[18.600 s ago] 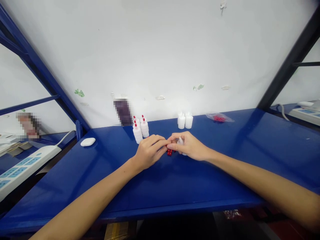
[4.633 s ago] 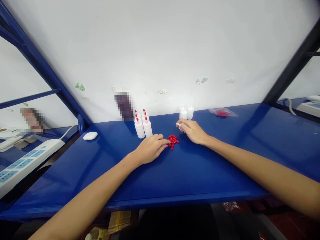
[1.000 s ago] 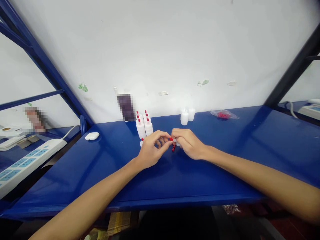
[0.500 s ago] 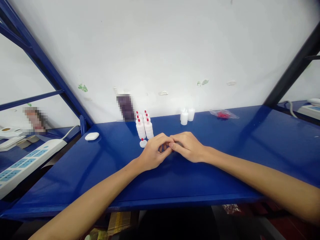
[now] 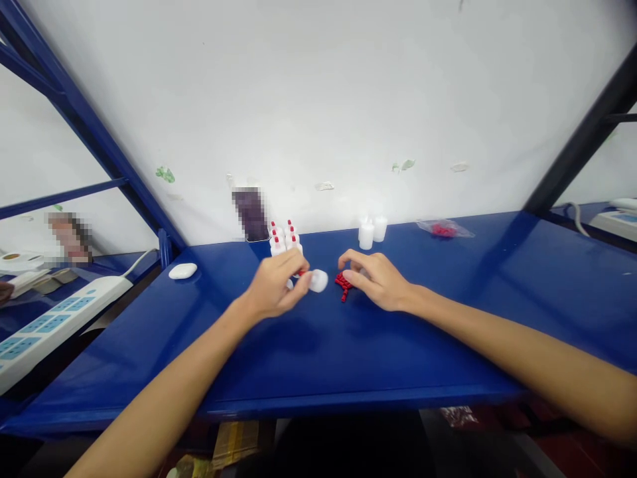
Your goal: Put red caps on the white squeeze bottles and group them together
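My left hand (image 5: 276, 282) is closed in a pinch around a white bottle cap with a red tip (image 5: 319, 281), its wide round base pointing right. Above the blue table, my right hand (image 5: 375, 279) has its thumb and index finger apart and curved over a small pile of red tip caps (image 5: 343, 282). Nothing shows clearly between those fingers. Behind my left hand stand several white squeeze bottles with red tips (image 5: 277, 247), partly covered by it. Another white cap (image 5: 289, 284) on the table is mostly hidden by that hand.
Several white bottles without red tips (image 5: 366, 236) stand near the wall. To their right lies a clear bag of red pieces (image 5: 444, 230). A white rounded case (image 5: 182, 271) rests at the left, near a power strip (image 5: 60, 318) beyond the blue frame post.
My hands have parted from where they met. The left moved left with the red-tipped cap now showing in its pinch, and the right opened, uncovering the pile of red tip caps.
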Demonstrator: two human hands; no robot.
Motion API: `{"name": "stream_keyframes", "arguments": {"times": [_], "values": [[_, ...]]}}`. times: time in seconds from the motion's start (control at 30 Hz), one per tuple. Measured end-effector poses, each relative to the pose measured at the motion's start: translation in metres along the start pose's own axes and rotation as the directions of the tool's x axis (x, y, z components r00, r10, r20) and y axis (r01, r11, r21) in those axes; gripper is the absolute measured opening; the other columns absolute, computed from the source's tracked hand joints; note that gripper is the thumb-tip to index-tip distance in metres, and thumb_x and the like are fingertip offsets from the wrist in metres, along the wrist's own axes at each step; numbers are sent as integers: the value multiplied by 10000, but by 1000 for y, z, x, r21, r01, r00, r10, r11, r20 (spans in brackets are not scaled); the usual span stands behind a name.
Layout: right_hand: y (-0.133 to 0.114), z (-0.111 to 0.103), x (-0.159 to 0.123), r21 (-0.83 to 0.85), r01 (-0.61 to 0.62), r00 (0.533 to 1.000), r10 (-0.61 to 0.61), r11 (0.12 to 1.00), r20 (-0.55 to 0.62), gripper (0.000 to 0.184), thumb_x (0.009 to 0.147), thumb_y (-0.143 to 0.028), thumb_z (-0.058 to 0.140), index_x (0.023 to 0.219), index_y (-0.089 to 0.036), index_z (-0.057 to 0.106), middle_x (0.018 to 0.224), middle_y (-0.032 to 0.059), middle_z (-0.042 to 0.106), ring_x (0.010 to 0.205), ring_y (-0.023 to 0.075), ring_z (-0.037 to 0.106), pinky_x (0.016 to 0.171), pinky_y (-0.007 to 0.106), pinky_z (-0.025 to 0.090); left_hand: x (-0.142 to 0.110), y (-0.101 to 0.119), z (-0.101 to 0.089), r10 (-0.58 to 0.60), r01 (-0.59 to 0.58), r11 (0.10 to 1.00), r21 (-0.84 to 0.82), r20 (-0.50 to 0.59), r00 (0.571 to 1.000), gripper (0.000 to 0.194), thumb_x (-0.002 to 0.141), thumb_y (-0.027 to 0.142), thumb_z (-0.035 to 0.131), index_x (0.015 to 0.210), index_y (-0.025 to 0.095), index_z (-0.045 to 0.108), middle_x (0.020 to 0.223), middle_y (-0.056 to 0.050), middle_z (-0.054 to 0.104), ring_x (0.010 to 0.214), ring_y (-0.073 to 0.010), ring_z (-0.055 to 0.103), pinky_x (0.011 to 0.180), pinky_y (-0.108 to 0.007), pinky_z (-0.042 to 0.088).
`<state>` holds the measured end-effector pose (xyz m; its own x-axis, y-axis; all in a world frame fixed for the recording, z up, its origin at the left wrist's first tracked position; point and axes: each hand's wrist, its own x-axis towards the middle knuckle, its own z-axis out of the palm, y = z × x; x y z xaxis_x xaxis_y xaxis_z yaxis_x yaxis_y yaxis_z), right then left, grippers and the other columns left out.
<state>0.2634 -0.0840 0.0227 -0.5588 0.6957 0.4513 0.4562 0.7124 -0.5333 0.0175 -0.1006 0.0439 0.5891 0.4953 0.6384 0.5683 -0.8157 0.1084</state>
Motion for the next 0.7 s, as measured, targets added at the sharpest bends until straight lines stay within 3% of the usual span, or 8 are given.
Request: {"name": "stream_keyframes", "arguments": {"times": [0.13, 0.27, 0.43, 0.57, 0.7], "values": [[18, -3, 4, -73, -102, 993, 97, 992, -69, 210, 941, -332, 419, 960, -196, 578, 646, -37, 569, 534, 121, 480, 581, 253, 315, -1, -27, -32, -149, 80, 960, 269, 249, 957, 280, 923, 329, 448, 704, 180, 536, 647, -1, 557, 553, -119, 446, 573, -263, 312], [29, -5, 6, -86, -137, 987, 129, 987, -92, 187, 915, -290, 431, 915, -192, 590, 621, -41, 539, 518, 113, 441, 571, 253, 312, -2, -36, -40, -275, 144, 912, 384, 310, 910, 258, 892, 349, 483, 732, 180, 595, 645, -6, 595, 531, -130, 474, 562, -265, 285], [28, -7, 6, -88, -157, 985, 148, 984, -92, 181, 894, -282, 440, 850, -186, 588, 583, -48, 497, 492, 102, 401, 550, 249, 297, -3, -38, -38, -348, 195, 898, 394, 366, 863, 256, 877, 403, 529, 795, 193, 649, 616, 2, 593, 511, -134, 475, 552, -263, 270], [25, -10, 5, -98, -134, 987, 124, 986, -97, 193, 874, -285, 452, 803, -173, 592, 579, -38, 500, 491, 101, 408, 555, 254, 297, -4, -36, -39, -327, 201, 904, 378, 305, 894, 308, 901, 453, 516, 862, 188, 668, 591, 8, 579, 522, -133, 488, 563, -261, 294], [24, -12, 4, -83, -63, 994, 55, 995, -98, 207, 859, -289, 447, 777, -166, 592, 571, -34, 483, 493, 103, 390, 558, 264, 292, -5, -17, -23, -177, 107, 947, 304, 214, 961, 281, 940, 369, 477, 906, 160, 661, 707, -18, 642, 592, -126, 544, 607, -258, 367]]}}
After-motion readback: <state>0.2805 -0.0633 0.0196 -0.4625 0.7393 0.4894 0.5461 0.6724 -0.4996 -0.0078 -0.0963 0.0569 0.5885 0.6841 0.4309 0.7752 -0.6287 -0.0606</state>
